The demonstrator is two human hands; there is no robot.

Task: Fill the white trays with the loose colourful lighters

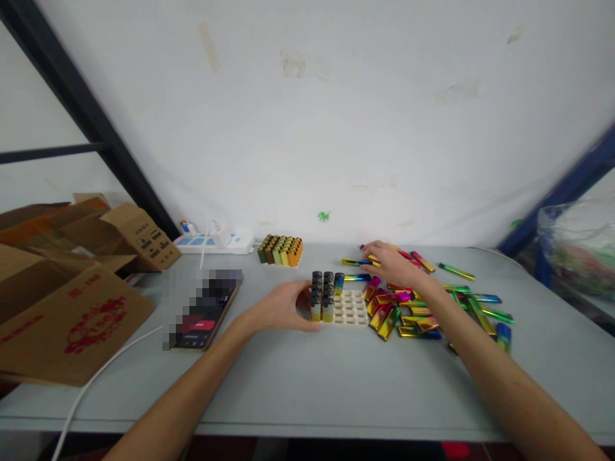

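My left hand (283, 306) is closed around the left end of a white slotted tray (350, 308), its thumb along the near side. Black-topped lighters (327, 307) stand upright in the tray's left columns, and one blue-and-yellow lighter (339, 283) stands beside them. Slots on the right side are bare. Behind the tray, my right hand (391, 264) reaches over the loose pile, its fingers curled down at a gold-and-blue lighter (355, 262). The fingertips partly hide that lighter. Many shiny multicoloured lighters (418, 314) lie scattered under and around my right forearm.
A full block of upright lighters (281, 251) stands near the wall. A phone (216, 314), a white power strip (230, 242) and a cable (115, 355) lie to the left. Open cardboard boxes (81, 314) fill the far left. A clear plastic bag (581, 250) is at right.
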